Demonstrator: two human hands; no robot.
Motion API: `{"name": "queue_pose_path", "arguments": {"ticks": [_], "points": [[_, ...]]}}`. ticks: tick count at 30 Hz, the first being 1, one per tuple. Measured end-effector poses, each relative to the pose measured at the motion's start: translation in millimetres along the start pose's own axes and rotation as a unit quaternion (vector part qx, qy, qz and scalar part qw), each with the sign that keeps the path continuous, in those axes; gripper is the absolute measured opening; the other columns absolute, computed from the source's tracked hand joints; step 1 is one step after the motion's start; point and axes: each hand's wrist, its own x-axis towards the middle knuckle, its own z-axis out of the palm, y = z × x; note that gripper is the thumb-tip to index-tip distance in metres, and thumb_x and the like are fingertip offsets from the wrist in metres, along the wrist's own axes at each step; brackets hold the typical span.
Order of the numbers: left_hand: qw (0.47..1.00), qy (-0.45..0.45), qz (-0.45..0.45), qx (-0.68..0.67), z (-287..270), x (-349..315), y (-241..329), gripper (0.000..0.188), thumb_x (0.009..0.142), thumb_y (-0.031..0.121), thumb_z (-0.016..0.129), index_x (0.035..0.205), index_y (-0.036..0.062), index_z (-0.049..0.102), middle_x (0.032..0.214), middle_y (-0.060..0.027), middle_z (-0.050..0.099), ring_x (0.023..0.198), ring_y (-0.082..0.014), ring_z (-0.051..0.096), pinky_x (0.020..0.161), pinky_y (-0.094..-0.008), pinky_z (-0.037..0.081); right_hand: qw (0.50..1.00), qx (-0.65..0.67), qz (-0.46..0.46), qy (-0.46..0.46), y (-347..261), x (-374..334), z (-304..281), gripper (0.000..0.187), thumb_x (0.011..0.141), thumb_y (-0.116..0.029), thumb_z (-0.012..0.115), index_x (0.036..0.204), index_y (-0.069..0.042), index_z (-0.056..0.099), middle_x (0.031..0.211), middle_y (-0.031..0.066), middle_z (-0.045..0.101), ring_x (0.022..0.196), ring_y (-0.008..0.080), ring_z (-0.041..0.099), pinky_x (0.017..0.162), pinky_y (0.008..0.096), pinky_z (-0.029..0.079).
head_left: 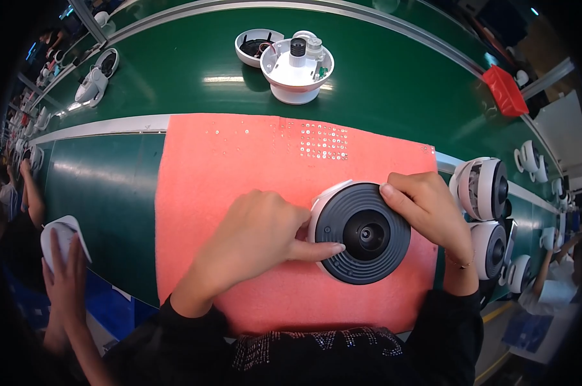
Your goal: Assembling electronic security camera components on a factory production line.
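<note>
My left hand (pixel 258 235) and my right hand (pixel 426 206) grip a round white housing with a dark ribbed face (pixel 390 241) and a lens-like black centre. The left thumb lies across the face near that centre, with the other fingers at the white side, partly hidden. At the upper right rim, my right thumb presses on the edge while its fingers curl behind, out of sight. The housing is over a pink mat (pixel 194 212), its face turned up towards me. On the mat's far part, small round metal pieces (pixel 323 143) sit in rows, with a few scattered to the left.
Beyond the mat, an opened white housing (pixel 296 93) with inner parts stands on the green belt (pixel 194 71), beside a white bowl-shaped shell (pixel 249 58) with wires. Similar housings (pixel 487 190) crowd the right. A red tray (pixel 504 90) sits far right. At left, another person's hand (pixel 65 283) holds a white part.
</note>
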Motion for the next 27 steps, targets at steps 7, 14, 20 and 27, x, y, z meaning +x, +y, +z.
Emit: {"name": "queue_pose_path", "arguments": {"ticks": [7,14,20,27], "points": [[0.998,-0.054,-0.023,0.004,-4,-4,8,0.045,0.066,0.048,0.067,0.057,0.0044,0.060,0.046,-0.0065,0.053,0.042,-0.0224,0.052,0.046,-0.0315,0.041,0.998,0.042,-0.042,-0.017,8,-2,8,0.040,0.086,-0.029,0.048,0.059,0.000,0.047,0.051,0.0157,0.044,0.047,0.0300,0.046,0.046,0.0371,0.033],[1.000,-0.022,-0.006,0.020,-3,-5,0,0.046,0.066,0.048,0.067,0.054,0.0043,0.058,0.045,-0.0061,0.053,0.041,-0.0218,0.052,0.044,-0.0308,0.039,0.997,0.036,-0.058,0.024,7,-1,16,0.037,0.086,-0.026,0.047,0.060,0.000,0.047,0.051,0.0160,0.044,0.048,0.0307,0.047,0.047,0.0376,0.034],[0.998,-0.054,-0.017,-0.008,1,-3,-4,0.047,0.066,0.047,0.067,0.053,0.0033,0.058,0.045,-0.0066,0.052,0.041,-0.0206,0.052,0.044,-0.0298,0.040,0.999,-0.026,-0.037,-0.002,5,-2,14,0.039,0.086,-0.029,0.048,0.059,-0.001,0.049,0.047,0.0151,0.044,0.045,0.0306,0.047,0.046,0.0389,0.034],[0.979,-0.138,-0.081,-0.127,18,5,-12,0.044,0.071,0.045,0.066,0.077,0.0007,0.065,0.064,-0.0124,0.061,0.060,-0.0204,0.060,0.059,-0.0291,0.046,0.994,-0.103,0.033,-0.005,3,-10,13,0.037,0.085,-0.036,0.050,0.074,-0.002,0.059,0.056,0.0128,0.055,0.055,0.0253,0.057,0.054,0.0330,0.043]]}}
